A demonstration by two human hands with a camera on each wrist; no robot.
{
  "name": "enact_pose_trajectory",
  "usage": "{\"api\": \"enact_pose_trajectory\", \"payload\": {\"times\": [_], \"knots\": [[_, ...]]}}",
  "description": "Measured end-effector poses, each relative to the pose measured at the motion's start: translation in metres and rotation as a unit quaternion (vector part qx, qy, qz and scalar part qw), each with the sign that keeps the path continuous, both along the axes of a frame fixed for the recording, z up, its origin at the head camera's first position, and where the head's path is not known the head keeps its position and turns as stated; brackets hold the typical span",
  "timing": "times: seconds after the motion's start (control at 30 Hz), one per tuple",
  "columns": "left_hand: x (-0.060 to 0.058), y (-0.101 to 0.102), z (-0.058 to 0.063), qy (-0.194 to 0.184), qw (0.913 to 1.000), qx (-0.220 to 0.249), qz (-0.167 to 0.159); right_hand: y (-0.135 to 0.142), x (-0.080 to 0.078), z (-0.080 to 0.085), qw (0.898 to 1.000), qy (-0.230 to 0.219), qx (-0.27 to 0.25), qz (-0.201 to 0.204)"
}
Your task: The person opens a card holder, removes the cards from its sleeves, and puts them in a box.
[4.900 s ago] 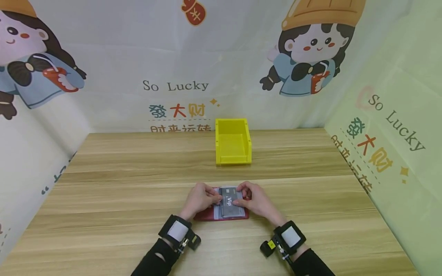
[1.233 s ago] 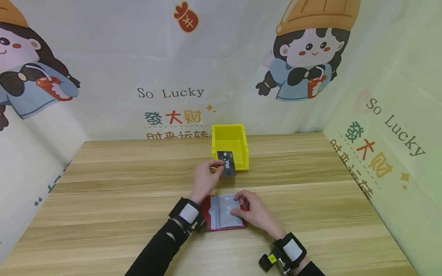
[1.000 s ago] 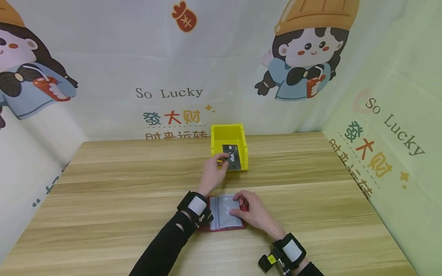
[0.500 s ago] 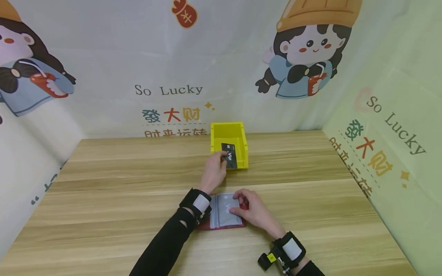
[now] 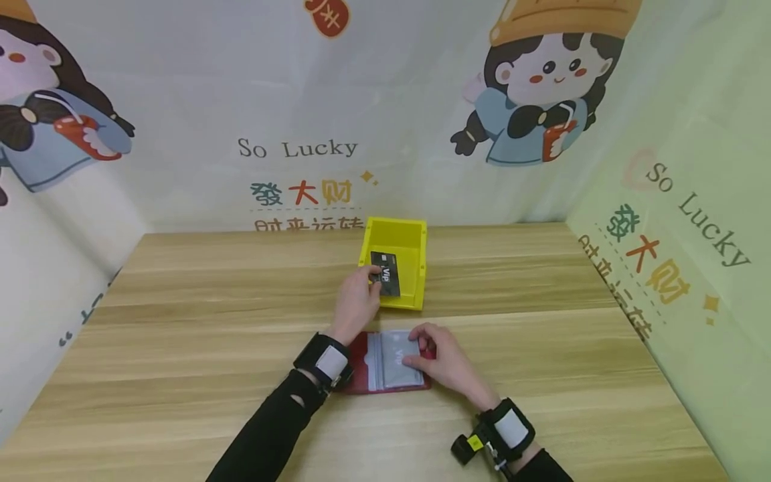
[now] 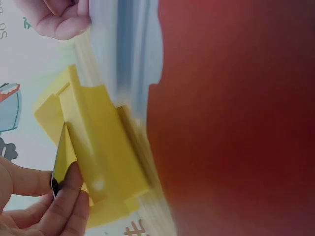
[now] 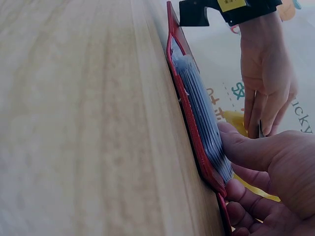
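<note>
My left hand (image 5: 354, 304) pinches a black card marked "Vip" (image 5: 389, 280) by its left edge, between thumb and fingers. The card slants inside the open yellow bin (image 5: 412, 258), near its front wall. Below lies an open card holder with a red cover (image 5: 358, 365) and a stack of clear sleeves (image 5: 394, 371); faint "Vip" lettering shows through the top sleeve. My right hand (image 5: 444, 360) grips the holder's right edge. In the right wrist view its thumb (image 7: 246, 147) presses the sleeves (image 7: 199, 105), and its fingers curl at the cover's edge.
A wooden table (image 5: 542, 335) bears the holder and the bin. Behind and beside it hangs a printed white cloth (image 5: 397, 100) with cartoon figures. A strapped camera (image 5: 464, 448) sits on the right wrist.
My left hand has taken the black card from the holder up into the bin. Since half a second ago, the bin has shifted nearer and left with that hand. The right hand stays on the holder.
</note>
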State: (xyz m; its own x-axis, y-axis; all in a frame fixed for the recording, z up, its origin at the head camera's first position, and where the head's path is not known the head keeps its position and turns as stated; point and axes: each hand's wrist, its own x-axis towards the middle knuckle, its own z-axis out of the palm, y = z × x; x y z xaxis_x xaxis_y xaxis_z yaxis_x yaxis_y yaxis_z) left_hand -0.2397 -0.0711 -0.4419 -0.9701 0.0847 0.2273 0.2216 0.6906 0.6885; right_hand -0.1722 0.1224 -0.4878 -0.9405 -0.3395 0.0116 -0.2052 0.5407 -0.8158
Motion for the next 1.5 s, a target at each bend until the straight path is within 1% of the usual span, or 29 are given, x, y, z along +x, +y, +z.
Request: {"api": "enact_pose_trajectory", "payload": {"times": [0.1,0.23,0.33,0.47,0.57,0.73,0.8,0.9,1.0,1.17,1.3,1.4,1.47,1.5], "knots": [[0.005,-0.002,0.002,0.012,0.9995,-0.027,0.006,0.001,-0.001,0.000,1.000,0.004,0.001,0.001],[0.008,-0.005,0.001,0.023,0.9988,-0.044,0.003,0.001,-0.001,0.000,1.000,0.007,0.000,0.005],[0.008,-0.005,0.001,0.011,0.9989,-0.043,-0.010,0.000,-0.001,0.000,1.000,0.006,-0.001,0.005],[0.006,0.000,0.002,-0.013,0.9988,-0.038,-0.030,0.000,0.000,0.000,1.000,0.009,-0.004,0.008],[0.004,0.004,0.002,-0.024,0.9985,-0.034,-0.035,0.000,0.000,-0.001,1.000,0.018,-0.001,0.015],[0.002,0.009,-0.001,-0.026,0.9981,-0.042,-0.037,0.001,-0.001,-0.003,0.999,0.027,0.002,0.027],[0.001,0.010,-0.001,-0.022,0.9975,-0.056,-0.037,0.000,-0.001,-0.003,0.999,0.023,0.003,0.025],[0.000,0.011,0.000,-0.025,0.9958,-0.082,-0.032,0.000,-0.002,-0.001,1.000,0.011,0.008,0.015],[-0.002,0.012,0.001,-0.037,0.9942,-0.098,-0.022,-0.001,-0.003,0.001,1.000,0.000,0.015,0.006],[-0.006,0.010,0.002,-0.053,0.9940,-0.095,-0.008,-0.004,-0.005,0.006,0.999,-0.009,0.030,-0.003],[-0.008,0.008,0.004,-0.040,0.9940,-0.102,0.001,-0.007,-0.004,0.009,0.999,-0.022,0.040,-0.009],[-0.009,0.007,0.005,-0.038,0.9929,-0.112,0.004,-0.008,-0.004,0.009,0.999,-0.029,0.040,-0.013],[-0.010,0.007,0.007,-0.045,0.9923,-0.115,0.003,-0.009,-0.003,0.008,0.999,-0.027,0.039,-0.013],[-0.011,0.007,0.008,-0.053,0.9926,-0.109,0.002,-0.009,-0.002,0.008,0.999,-0.024,0.040,-0.012]]}}
